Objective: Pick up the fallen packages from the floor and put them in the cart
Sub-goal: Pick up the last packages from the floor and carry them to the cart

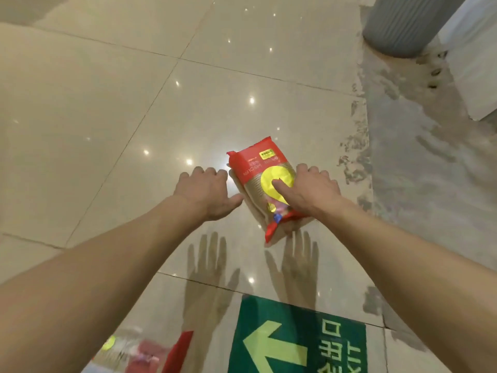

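On the glossy tiled floor [107,117], just beyond the green arrow sign [295,337], lies a red packet [258,179] with a yellow patch on its face, tilted so that its far end points away from the person. Both bare arms reach down toward it. The right hand [312,189] lies over the near right side of the packet, thumb pressed on the yellow patch and fingers curled over the far edge, so a grasp looks to be forming; whether it has closed firmly I cannot tell. The left hand [207,189] sits just left of the packet, fingers loosely bent and spread, thumb tip near or touching the packet's left edge, holding nothing. By my reading, the task is at an early stage for this packet: it is on the tiles, not yet lifted, and the carry to the cart is all to come. No cart shows anywhere, so how many packets have gone in is unknown. Nearer than the sign, at the bottom left edge, a blurred red and clear shape [150,354] may be another packet, but it is cut off and too smeared to be sure. Far beyond the packet, at upper right, a grey ribbed column [403,22] is partly cropped.
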### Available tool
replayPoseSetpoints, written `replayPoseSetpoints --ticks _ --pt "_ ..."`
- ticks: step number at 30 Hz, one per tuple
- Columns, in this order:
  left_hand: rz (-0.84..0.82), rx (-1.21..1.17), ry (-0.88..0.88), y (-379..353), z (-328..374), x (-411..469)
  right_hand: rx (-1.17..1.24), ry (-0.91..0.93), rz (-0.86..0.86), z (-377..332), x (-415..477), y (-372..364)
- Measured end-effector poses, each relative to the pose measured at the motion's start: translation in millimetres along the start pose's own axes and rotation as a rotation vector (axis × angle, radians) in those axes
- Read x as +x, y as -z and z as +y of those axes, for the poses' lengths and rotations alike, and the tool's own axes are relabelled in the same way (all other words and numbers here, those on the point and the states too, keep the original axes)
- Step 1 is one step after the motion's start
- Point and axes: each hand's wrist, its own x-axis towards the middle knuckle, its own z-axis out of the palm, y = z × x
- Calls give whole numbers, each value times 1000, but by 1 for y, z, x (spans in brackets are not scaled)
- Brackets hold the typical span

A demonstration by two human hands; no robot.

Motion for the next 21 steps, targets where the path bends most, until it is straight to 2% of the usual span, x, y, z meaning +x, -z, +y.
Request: replayPoseSetpoints --ticks 5,9,13,18,21 --pt "56 1 22 -47 -14 49 100 -32 44 3 59 -54" --pt "86 22 58 -38 -24 61 109 -26 70 -2 83 -44" --pt "108 -50 57 -39 -16 56 247 -47 47 -12 103 -41" --pt "53 -13 81 -55 -26 55 386 -115 -31 1 130 -69" --pt "76 -15 106 -49 -32 58 435 -129 -34 6 131 -78"
